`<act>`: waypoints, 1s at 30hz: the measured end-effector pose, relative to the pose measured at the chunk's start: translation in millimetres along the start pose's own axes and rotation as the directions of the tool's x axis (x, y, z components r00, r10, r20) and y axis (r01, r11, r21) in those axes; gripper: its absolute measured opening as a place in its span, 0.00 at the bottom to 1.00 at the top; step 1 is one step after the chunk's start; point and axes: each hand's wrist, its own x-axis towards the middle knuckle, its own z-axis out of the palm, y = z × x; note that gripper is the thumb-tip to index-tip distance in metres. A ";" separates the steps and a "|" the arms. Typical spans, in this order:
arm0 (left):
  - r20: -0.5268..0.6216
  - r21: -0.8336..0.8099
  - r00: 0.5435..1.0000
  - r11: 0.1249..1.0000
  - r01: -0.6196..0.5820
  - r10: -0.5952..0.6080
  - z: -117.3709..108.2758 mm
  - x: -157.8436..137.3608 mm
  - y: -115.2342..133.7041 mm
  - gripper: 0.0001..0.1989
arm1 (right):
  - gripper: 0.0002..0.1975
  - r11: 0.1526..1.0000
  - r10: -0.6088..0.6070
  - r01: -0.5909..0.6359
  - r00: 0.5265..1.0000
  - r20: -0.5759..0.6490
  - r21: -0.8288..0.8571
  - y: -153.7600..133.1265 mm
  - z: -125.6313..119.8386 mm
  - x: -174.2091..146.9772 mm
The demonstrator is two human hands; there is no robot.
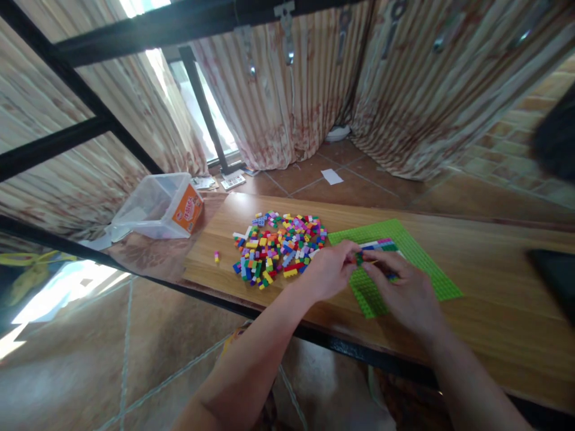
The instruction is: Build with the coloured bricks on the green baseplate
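Note:
My left hand (330,269) and my right hand (406,293) meet above the green baseplate (429,272), both with closed fingers. A small dark green toy brick (359,257) sits between their fingertips, pinched from both sides. A thin yellow bit shows at the right fingertips, too small to make out. On the baseplate, partly hidden behind my right hand, lie rows of blue, pink, green and white bricks (381,244). A heap of mixed toy bricks (283,242) spreads over the table just left of my left hand.
One pink and yellow brick piece (216,257) lies apart at the wooden table's (494,263) left end. Beyond that end stands a clear plastic box (153,206) with an orange label. A dark flat object (554,278) is at the right edge. Black metal bars (179,30) cross overhead.

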 end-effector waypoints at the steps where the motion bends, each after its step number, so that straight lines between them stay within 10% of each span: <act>1: 0.004 -0.015 1.000 1.000 -0.009 0.009 1.6 0.1 0.0 0.14 | 0.14 1.000 -0.018 0.018 1.000 0.017 -0.001 -0.5 0.6 -0.2; 18: -0.153 0.032 0.986 0.997 0.077 -0.071 19.1 0.1 11.0 0.10 | 0.13 0.996 0.074 -0.077 0.995 -0.061 -0.054 1.0 3.6 -3.1; 30: -0.165 0.482 0.960 0.831 0.277 -0.225 -70.9 -19.4 -15.7 0.10 | 0.12 0.994 0.106 -0.108 0.986 -0.126 -0.016 -1.0 3.2 -3.8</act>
